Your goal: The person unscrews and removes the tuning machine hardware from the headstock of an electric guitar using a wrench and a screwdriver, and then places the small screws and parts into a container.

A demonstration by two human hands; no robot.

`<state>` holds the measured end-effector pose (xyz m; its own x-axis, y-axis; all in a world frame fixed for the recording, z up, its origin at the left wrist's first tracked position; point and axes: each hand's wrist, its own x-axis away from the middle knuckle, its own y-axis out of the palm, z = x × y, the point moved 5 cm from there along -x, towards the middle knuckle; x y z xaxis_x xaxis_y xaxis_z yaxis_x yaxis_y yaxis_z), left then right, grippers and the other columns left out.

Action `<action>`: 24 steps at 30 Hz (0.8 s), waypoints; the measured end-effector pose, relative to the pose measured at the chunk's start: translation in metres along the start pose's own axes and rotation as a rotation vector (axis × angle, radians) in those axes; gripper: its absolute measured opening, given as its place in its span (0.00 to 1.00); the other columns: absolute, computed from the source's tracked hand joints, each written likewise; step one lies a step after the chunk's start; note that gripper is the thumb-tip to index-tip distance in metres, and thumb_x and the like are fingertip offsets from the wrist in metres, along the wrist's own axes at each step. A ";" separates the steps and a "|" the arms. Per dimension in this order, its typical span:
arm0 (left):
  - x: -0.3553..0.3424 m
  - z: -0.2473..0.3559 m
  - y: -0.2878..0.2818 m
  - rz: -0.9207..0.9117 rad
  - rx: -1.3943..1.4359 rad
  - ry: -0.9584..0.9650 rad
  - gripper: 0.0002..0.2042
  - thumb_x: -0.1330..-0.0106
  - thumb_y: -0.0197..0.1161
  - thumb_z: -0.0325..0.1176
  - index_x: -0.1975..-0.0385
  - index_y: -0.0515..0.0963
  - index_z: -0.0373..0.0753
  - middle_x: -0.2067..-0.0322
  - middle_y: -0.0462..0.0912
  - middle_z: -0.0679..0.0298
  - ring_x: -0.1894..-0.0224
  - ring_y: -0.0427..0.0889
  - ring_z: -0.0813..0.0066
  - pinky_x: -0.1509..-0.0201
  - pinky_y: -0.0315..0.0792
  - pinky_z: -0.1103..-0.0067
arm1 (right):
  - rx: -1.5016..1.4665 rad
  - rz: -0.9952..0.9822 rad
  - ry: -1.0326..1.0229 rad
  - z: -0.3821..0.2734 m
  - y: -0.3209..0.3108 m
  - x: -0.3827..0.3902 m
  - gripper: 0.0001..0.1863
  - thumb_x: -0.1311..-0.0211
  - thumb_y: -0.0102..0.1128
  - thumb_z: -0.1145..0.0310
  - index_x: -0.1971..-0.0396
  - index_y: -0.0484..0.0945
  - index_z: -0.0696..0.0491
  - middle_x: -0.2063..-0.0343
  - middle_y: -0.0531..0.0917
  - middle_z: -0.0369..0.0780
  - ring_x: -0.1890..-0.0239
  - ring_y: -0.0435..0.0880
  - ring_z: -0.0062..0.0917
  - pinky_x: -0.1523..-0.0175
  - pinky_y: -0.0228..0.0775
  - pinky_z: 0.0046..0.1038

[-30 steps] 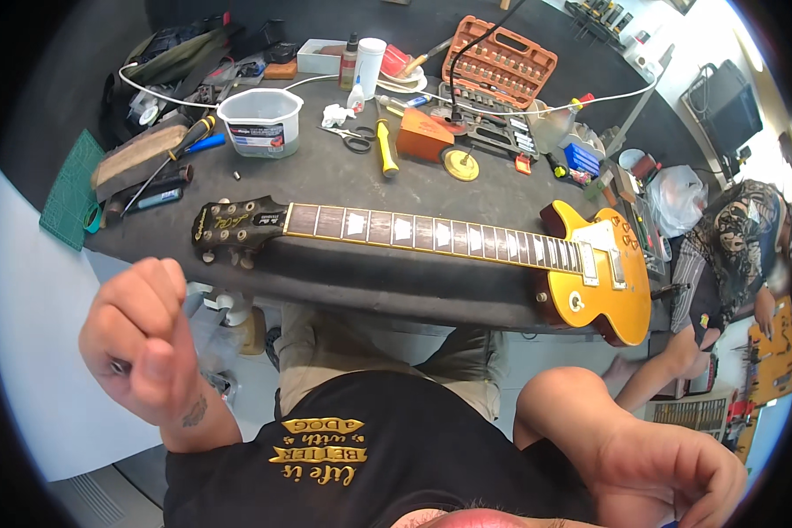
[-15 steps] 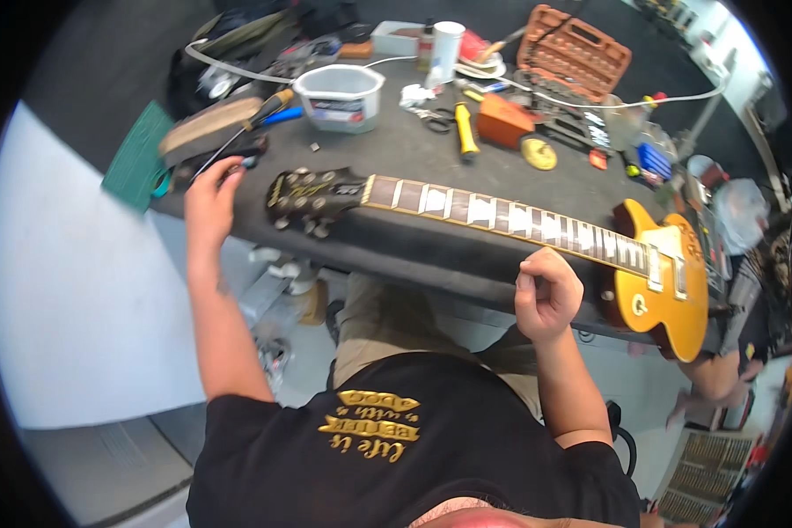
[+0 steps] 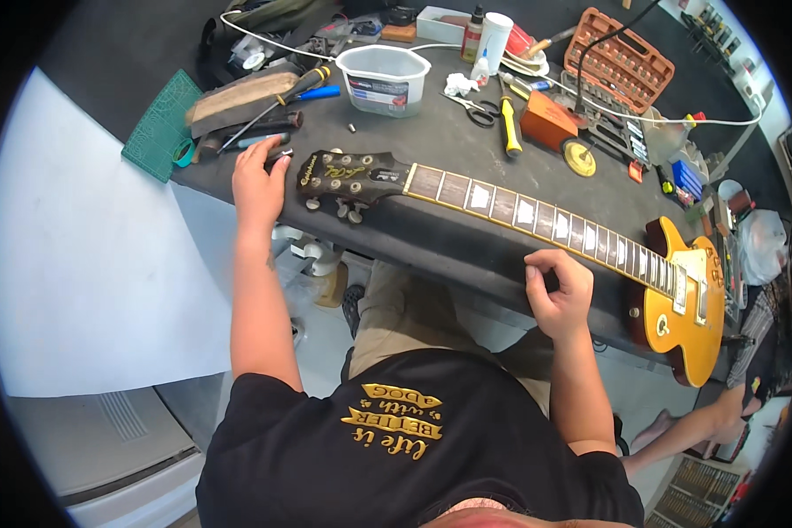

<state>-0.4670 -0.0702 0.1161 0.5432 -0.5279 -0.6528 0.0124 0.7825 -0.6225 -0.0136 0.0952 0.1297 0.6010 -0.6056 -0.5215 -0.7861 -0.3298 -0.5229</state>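
Note:
An electric guitar with a gold body point(image 3: 664, 321) lies face up across the bench, its dark headstock point(image 3: 348, 176) at the left. Beside the headstock, my left hand point(image 3: 260, 189) has thumb and fingers closed around a small dark cylindrical piece point(image 3: 278, 158). A blue pen-like tool point(image 3: 260, 141) lies by those fingertips. My right hand point(image 3: 563, 295) is at the bench's front edge, just below the fretboard point(image 3: 537, 216). Its fingers are curled, and whatever they might hold is hidden.
Behind the left hand lie a long screwdriver point(image 3: 277, 104), a wooden block point(image 3: 238, 104) and a green cutting mat point(image 3: 160, 128). Farther back stand a clear plastic tub point(image 3: 383, 84), scissors point(image 3: 477, 113), a yellow-handled tool point(image 3: 509, 128) and an orange socket case point(image 3: 620, 62). Another person's leg point(image 3: 686, 431) shows at right.
The whole scene has shifted to the right as my head turned. My left hand has come nearer the headstock, and a dark piece now shows between its fingers. My right hand stays near the neck.

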 end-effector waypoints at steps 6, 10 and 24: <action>0.007 0.064 -0.034 -0.293 0.352 0.087 0.12 0.31 0.66 0.22 0.49 0.87 0.33 0.52 0.87 0.53 0.48 0.87 0.54 0.39 0.78 0.70 | -0.019 0.044 -0.058 -0.006 -0.002 -0.005 0.07 0.39 0.67 0.82 0.62 0.85 0.57 0.79 0.82 0.35 0.81 0.78 0.16 0.73 0.69 0.22; 0.014 0.079 -0.029 -0.420 0.208 0.151 0.13 0.34 0.72 0.20 0.50 0.88 0.35 0.54 0.87 0.56 0.51 0.87 0.54 0.46 0.80 0.67 | -0.008 0.007 -0.035 -0.004 -0.002 -0.006 0.07 0.39 0.67 0.82 0.61 0.85 0.57 0.77 0.84 0.36 0.80 0.80 0.17 0.72 0.71 0.23; -0.024 0.075 -0.025 -0.666 0.184 0.298 0.05 0.32 0.71 0.24 0.59 0.85 0.33 0.62 0.85 0.54 0.57 0.85 0.51 0.51 0.79 0.64 | -0.019 -0.016 0.001 -0.004 0.000 -0.012 0.06 0.37 0.67 0.81 0.62 0.85 0.57 0.79 0.83 0.35 0.79 0.80 0.17 0.71 0.70 0.23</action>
<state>-0.4172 -0.0522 0.1792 0.1223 -0.9554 -0.2687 0.4130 0.2951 -0.8616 -0.0215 0.0998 0.1385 0.6136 -0.6005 -0.5126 -0.7788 -0.3532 -0.5184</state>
